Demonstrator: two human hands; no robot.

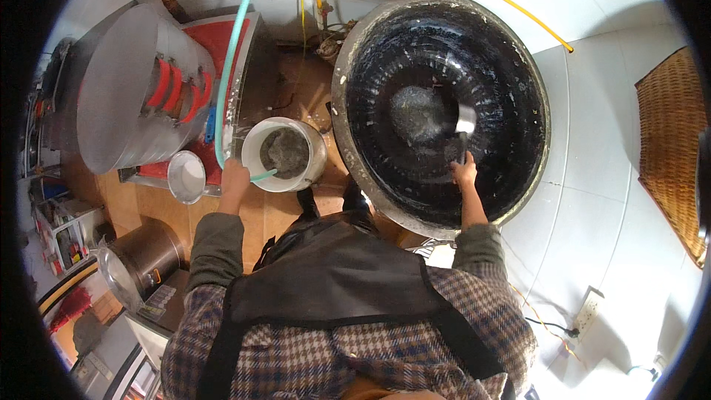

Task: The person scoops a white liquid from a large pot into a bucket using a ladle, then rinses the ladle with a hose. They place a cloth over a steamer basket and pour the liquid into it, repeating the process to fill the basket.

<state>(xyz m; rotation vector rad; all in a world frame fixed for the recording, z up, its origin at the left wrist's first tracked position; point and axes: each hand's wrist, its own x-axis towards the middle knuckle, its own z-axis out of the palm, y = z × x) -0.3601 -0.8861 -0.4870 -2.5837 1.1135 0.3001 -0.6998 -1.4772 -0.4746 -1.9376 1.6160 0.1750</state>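
Note:
A wide round vat with a dark, wet inner wall (383,189) stands before me, a little water pooled at its bottom. My right hand (465,169) reaches over it, closed on the dark handle of a scraper (466,121) whose bright metal blade is blurred against the inside. To the left, my left hand (235,178) grips a pale green hose (229,61). The hose's end rests over a white bucket (318,150), which holds murky grey liquid.
Left are a large metal pot (119,89) with red-covered handles, a red-surfaced metal stand (219,39) and a small white bowl (186,178). A lidded brown drum (150,255) stands lower left. A woven basket (669,144) hangs at right, above a wall socket (589,311).

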